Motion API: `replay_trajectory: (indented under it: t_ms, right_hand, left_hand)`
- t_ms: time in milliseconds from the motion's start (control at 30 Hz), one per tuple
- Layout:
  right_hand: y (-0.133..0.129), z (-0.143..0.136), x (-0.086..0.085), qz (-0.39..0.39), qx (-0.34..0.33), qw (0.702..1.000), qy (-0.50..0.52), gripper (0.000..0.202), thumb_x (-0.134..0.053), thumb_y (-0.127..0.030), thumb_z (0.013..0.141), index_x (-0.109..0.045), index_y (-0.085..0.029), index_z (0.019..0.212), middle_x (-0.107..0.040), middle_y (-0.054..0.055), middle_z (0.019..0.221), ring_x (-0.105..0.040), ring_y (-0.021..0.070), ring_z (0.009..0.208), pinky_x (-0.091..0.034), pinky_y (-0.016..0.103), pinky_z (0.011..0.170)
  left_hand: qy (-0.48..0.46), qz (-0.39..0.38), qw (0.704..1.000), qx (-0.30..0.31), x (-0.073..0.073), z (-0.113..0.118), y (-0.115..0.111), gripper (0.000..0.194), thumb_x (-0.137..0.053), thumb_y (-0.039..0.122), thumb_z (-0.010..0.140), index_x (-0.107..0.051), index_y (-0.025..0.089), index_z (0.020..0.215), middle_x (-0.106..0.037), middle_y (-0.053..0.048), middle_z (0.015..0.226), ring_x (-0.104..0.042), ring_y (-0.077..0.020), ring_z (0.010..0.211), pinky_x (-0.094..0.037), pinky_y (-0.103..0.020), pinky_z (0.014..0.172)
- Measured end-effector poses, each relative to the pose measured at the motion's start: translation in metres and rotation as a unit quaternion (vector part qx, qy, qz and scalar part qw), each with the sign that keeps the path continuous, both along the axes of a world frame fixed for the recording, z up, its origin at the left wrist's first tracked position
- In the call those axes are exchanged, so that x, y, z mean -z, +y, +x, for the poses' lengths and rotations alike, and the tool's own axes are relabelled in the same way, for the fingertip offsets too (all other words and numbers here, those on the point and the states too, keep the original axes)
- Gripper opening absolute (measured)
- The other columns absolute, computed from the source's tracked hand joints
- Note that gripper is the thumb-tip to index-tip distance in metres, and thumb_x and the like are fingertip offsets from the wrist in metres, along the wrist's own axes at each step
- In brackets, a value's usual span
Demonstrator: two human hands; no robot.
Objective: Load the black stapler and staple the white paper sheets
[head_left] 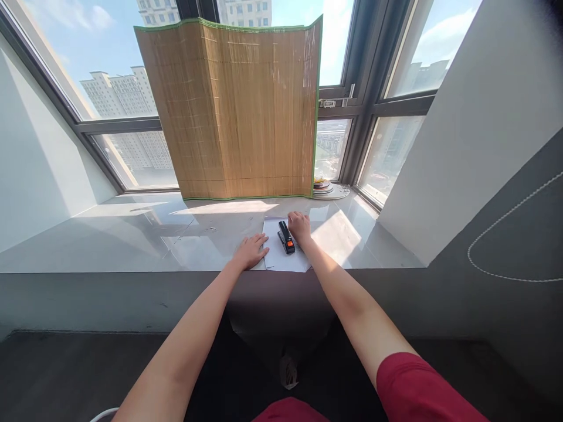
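A black stapler point(286, 237) with an orange patch lies on white paper point(277, 262) at the front of the window sill. My left hand point(251, 251) rests flat with fingers spread, its fingertips at the paper's left edge. Just right of the stapler, my right hand point(299, 226) is closed, fingers curled down by the paper's upper right part. Whether anything sits inside those curled fingers is hidden from this angle.
The pale, glossy sill point(132, 246) ends in a front edge near my wrists. A bamboo mat point(250, 111) with green trim stands against the window. Stacked round plates or mats point(331, 191) lie beside it. A beaded cord point(488, 269) hangs at the right.
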State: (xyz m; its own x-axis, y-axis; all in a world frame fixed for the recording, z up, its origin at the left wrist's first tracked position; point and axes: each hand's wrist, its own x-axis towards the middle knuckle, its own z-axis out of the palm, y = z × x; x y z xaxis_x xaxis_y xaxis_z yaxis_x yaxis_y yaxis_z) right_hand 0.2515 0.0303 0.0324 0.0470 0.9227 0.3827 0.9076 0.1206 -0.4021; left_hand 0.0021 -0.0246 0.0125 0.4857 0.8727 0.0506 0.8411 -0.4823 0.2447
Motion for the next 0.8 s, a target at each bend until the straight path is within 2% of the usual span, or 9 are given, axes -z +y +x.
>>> replay_trajectory:
  t_ms: [100,167,233,300,333,433,567,700,800]
  right_hand:
    - [-0.020,0.004,0.003,0.033,-0.006,0.996,0.081,0.048,-0.030,-0.036,0.116,-0.073,-0.017,0.110,-0.077,0.014,0.104,-0.068,0.0256,0.093,-0.047,0.035,0.085]
    - [-0.035,0.006,0.012,0.045,-0.068,0.987,0.136,0.045,-0.044,-0.053,0.111,-0.073,-0.018,0.110,-0.076,0.010,0.100,-0.066,0.0236,0.085,-0.048,0.034,0.079]
    - [-0.049,0.007,0.021,0.044,-0.139,0.979,0.140,0.047,-0.067,-0.059,0.098,-0.071,-0.019,0.122,-0.076,0.011,0.111,-0.068,0.0254,0.093,-0.051,0.034,0.083]
    - [-0.058,0.007,0.029,0.029,-0.171,0.977,0.121,0.055,-0.079,-0.049,0.088,-0.068,-0.020,0.134,-0.076,0.012,0.121,-0.070,0.0286,0.103,-0.053,0.037,0.089]
    - [-0.061,0.007,0.031,0.024,-0.175,0.977,0.115,0.054,-0.079,-0.042,0.088,-0.068,-0.020,0.136,-0.076,0.012,0.123,-0.070,0.0296,0.107,-0.054,0.038,0.091]
    - [-0.061,0.008,0.033,0.041,-0.167,0.977,0.126,0.043,-0.070,-0.027,0.092,-0.072,-0.021,0.135,-0.077,0.013,0.120,-0.070,0.0303,0.108,-0.055,0.041,0.097]
    - [-0.054,0.012,0.031,0.080,-0.183,0.967,0.161,0.042,-0.064,-0.019,0.091,-0.077,-0.023,0.131,-0.076,0.012,0.120,-0.068,0.0316,0.115,-0.053,0.047,0.107]
    - [-0.050,0.013,0.029,0.067,-0.220,0.951,0.208,0.043,-0.060,-0.017,0.089,-0.080,-0.024,0.126,-0.077,0.011,0.123,-0.068,0.0305,0.117,-0.053,0.048,0.110]
    - [-0.051,0.014,0.027,0.080,-0.205,0.943,0.251,0.036,-0.064,-0.028,0.089,-0.082,-0.024,0.121,-0.079,0.012,0.124,-0.068,0.0306,0.118,-0.052,0.048,0.111]
  left_hand:
    - [-0.006,0.009,1.000,0.001,-0.002,-0.003,-0.001,0.056,-0.043,0.048,0.111,-0.053,0.029,0.163,-0.043,-0.010,0.178,-0.038,-0.0319,0.165,-0.021,-0.060,0.137]
    - [-0.011,0.017,1.000,-0.003,-0.004,-0.002,-0.001,0.054,-0.043,0.048,0.112,-0.056,0.027,0.159,-0.048,-0.012,0.174,-0.043,-0.0326,0.162,-0.024,-0.059,0.136]
    - [-0.013,0.027,1.000,-0.008,-0.004,-0.001,-0.001,0.051,-0.044,0.048,0.111,-0.059,0.024,0.154,-0.055,-0.015,0.166,-0.050,-0.0337,0.155,-0.030,-0.056,0.133]
    - [-0.014,0.032,0.999,-0.014,-0.005,0.000,0.000,0.048,-0.046,0.047,0.111,-0.063,0.022,0.148,-0.061,-0.015,0.156,-0.057,-0.0342,0.147,-0.035,-0.053,0.129]
    - [-0.016,0.033,0.999,-0.017,-0.005,0.000,0.000,0.046,-0.048,0.047,0.110,-0.064,0.022,0.146,-0.063,-0.015,0.153,-0.059,-0.0343,0.143,-0.037,-0.051,0.127]
    - [-0.026,0.034,0.999,-0.024,-0.004,-0.001,0.002,0.049,-0.053,0.048,0.108,-0.060,0.021,0.148,-0.062,-0.016,0.153,-0.060,-0.0354,0.141,-0.040,-0.049,0.125]
    - [-0.042,0.033,0.998,-0.028,-0.001,-0.003,0.004,0.058,-0.056,0.048,0.107,-0.052,0.019,0.156,-0.058,-0.017,0.158,-0.058,-0.0361,0.144,-0.040,-0.048,0.125]
    - [-0.055,0.039,0.997,-0.033,0.002,-0.005,0.006,0.055,-0.060,0.049,0.104,-0.056,0.021,0.152,-0.061,-0.016,0.154,-0.060,-0.0360,0.142,-0.044,-0.047,0.121]
    - [-0.064,0.041,0.997,-0.034,0.003,-0.006,0.007,0.054,-0.060,0.048,0.103,-0.057,0.020,0.150,-0.063,-0.016,0.150,-0.061,-0.0363,0.141,-0.046,-0.048,0.120]
